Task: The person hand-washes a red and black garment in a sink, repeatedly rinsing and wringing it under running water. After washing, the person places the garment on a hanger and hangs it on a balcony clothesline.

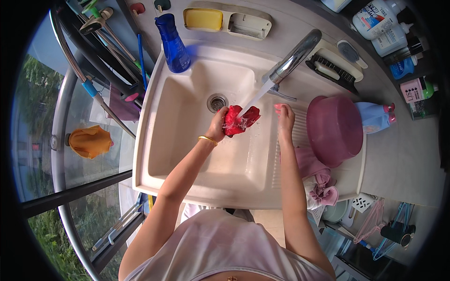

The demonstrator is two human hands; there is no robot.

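Note:
My left hand (218,124) grips a wet red cloth (233,123) over the basin of the cream sink (168,140). Water pours from the chrome faucet (295,52) onto the cloth and splashes off it. Just beyond the cloth lies the metal drain (217,103). My right hand (286,121) hovers by the ribbed washboard (299,123) at the basin's right side, its fingers loosely bent and apart, with no object visible in it. A gold bangle rings my left wrist.
A blue bottle (173,45) stands at the sink's back left corner. To the right are a tilted purple basin (334,130), pink cloths (318,175) and a light-blue detergent bottle (374,117). A yellow soap bar (203,19) sits in a wall holder. Mop handles (109,45) lean at left.

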